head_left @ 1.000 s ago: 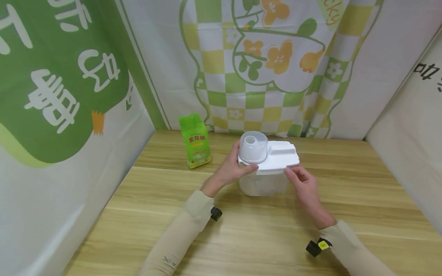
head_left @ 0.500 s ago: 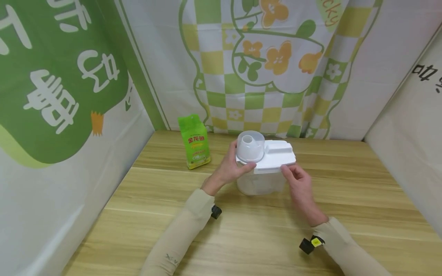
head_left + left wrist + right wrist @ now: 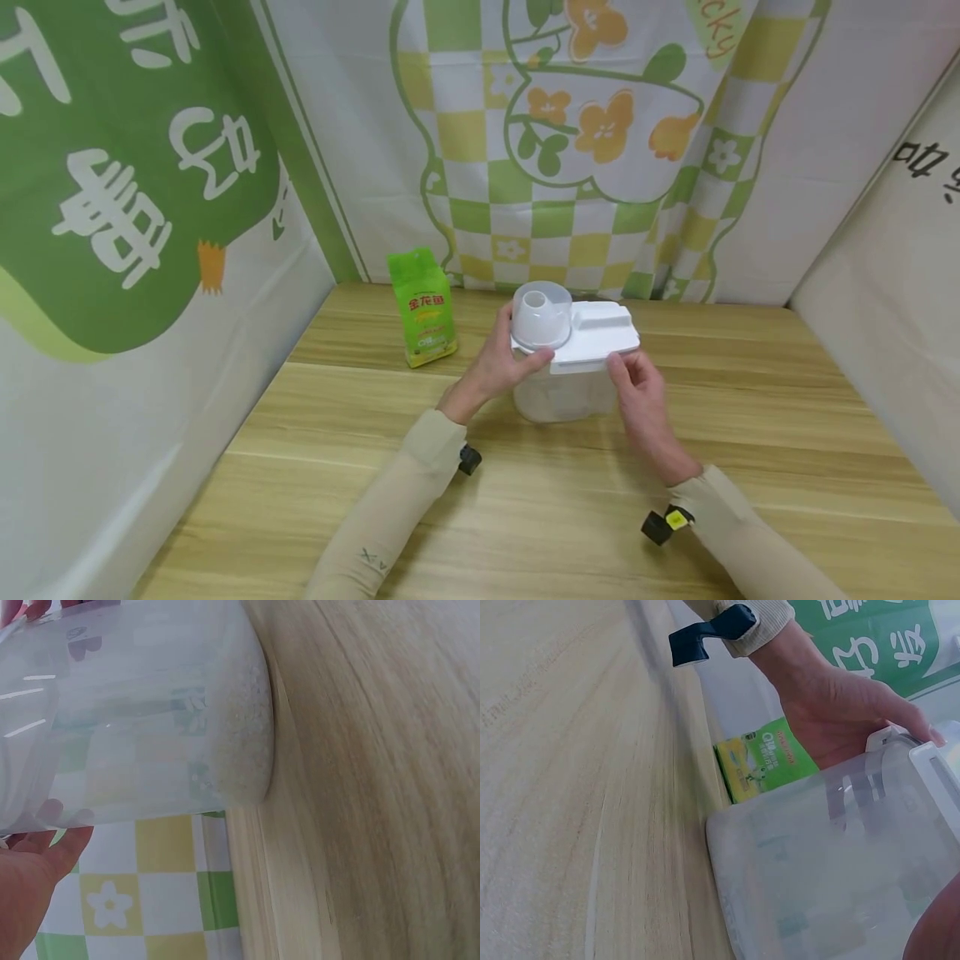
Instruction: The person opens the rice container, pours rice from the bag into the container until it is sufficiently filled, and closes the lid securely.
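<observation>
A clear plastic storage container (image 3: 562,398) stands on the table under a white lid (image 3: 606,340). On the lid's left part sits a translucent cup (image 3: 542,317). My left hand (image 3: 495,367) grips the container's left end, its thumb lying on the lid's front edge. With curled fingers, my right hand (image 3: 642,404) pinches the lid's rim near the front right corner. Pale, rice-like grains (image 3: 241,735) cover the container's bottom in the left wrist view. The far fingers of my left hand are hidden behind the container.
Left of the container, a green bag (image 3: 426,312) with red lettering stands upright at the back of the wooden table (image 3: 570,517). Printed fabric (image 3: 472,133) hangs along the table's rear edge. More printed cloth covers the left and right sides.
The container with its lid has shifted slightly left and back. My right hand and forearm have moved left with it, while the left hand keeps its hold. The green bag stays put.
</observation>
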The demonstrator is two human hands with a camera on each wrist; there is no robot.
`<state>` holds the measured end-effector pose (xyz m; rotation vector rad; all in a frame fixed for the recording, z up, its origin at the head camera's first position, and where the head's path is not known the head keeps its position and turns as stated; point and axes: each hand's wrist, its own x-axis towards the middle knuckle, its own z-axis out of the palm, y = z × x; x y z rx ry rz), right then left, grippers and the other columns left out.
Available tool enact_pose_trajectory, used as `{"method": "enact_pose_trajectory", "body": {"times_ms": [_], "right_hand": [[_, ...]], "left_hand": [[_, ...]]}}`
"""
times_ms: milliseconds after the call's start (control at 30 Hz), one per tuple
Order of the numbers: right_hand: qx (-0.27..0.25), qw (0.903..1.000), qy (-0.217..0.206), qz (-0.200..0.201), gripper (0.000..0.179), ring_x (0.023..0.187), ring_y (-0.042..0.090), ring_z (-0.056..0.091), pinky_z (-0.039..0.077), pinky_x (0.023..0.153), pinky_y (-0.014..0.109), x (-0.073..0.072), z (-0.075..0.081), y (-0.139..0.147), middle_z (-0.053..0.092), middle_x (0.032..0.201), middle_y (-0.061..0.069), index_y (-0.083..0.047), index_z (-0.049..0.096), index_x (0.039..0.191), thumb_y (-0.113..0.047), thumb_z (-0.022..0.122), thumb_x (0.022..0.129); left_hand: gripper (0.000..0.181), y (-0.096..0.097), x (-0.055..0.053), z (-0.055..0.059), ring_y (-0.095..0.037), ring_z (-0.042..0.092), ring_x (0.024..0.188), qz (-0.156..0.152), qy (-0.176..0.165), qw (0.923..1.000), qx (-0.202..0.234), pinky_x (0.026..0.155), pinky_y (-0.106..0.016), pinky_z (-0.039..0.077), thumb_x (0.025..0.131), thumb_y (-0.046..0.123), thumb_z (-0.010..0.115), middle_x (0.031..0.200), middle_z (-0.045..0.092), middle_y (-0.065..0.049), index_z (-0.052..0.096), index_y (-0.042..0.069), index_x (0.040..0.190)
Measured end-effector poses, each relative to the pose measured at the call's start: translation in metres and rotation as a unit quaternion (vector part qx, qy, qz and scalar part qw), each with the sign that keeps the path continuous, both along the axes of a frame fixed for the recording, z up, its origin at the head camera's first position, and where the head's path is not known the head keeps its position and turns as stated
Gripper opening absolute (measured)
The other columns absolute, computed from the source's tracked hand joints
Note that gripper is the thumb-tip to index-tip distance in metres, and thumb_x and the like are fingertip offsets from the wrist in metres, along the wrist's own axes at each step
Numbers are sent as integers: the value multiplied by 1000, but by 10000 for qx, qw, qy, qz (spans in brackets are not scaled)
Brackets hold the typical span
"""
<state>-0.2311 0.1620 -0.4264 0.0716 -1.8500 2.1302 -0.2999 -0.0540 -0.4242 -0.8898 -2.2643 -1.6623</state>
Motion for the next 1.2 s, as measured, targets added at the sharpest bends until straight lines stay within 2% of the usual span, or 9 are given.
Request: {"method": "enact_pose_trajectory", "body": {"times_ms": [300, 400, 600, 767, 967, 1200], "right_hand": [[39, 9999, 110, 27, 17, 88, 7, 50, 42, 79, 19, -2, 0, -2, 53, 86, -7, -13, 53, 84, -8, 54, 100], [134, 9999, 85, 37, 15, 88, 7, 49, 42, 79, 19, -2, -1, -1, 52, 86, -7, -12, 52, 86, -9, 52, 101], [319, 9994, 136, 65, 13, 90, 7, 49, 41, 80, 19, -3, -3, -1, 52, 88, -8, -5, 49, 91, -11, 50, 102], [336, 9992, 181, 67, 13, 90, 7, 48, 40, 80, 19, -3, -4, -1, 51, 88, -8, -5, 48, 91, -11, 49, 103], [352, 9992, 191, 6, 13, 88, 7, 48, 40, 78, 19, -3, -7, -2, 51, 86, -7, -6, 48, 89, -9, 49, 102], [407, 9990, 189, 43, 14, 89, 8, 48, 41, 78, 20, -4, -8, -1, 50, 88, -6, -11, 48, 89, -11, 49, 103]], "left_hand": [[99, 0, -1, 1, -28, 56, 118, 45, 21, 10000, 12, 104, -44, 47, 80, 64, 68, 136, 50, -16, 22, 8, 147], [93, 1, -1, 0, -27, 56, 118, 70, 42, 10000, 27, 104, -44, 47, 82, 54, 71, 136, 50, -15, 23, 8, 147], [87, 2, 0, 0, -30, 55, 121, 20, 77, 10000, 46, 105, -44, 46, 82, 22, 74, 140, 48, -18, 20, 6, 148], [88, 2, 2, -1, -33, 54, 122, 28, -5, 10000, 80, 106, -46, 45, 82, 15, 74, 140, 47, -20, 18, 5, 150], [85, 2, 3, -4, -28, 57, 118, 114, 103, 9998, 102, 103, -42, 48, 82, 26, 74, 137, 50, -16, 22, 8, 147], [96, 4, 2, -7, -28, 58, 114, 165, 327, 9991, 221, 100, -42, 49, 80, 67, 65, 134, 52, -16, 25, 7, 145]]}}
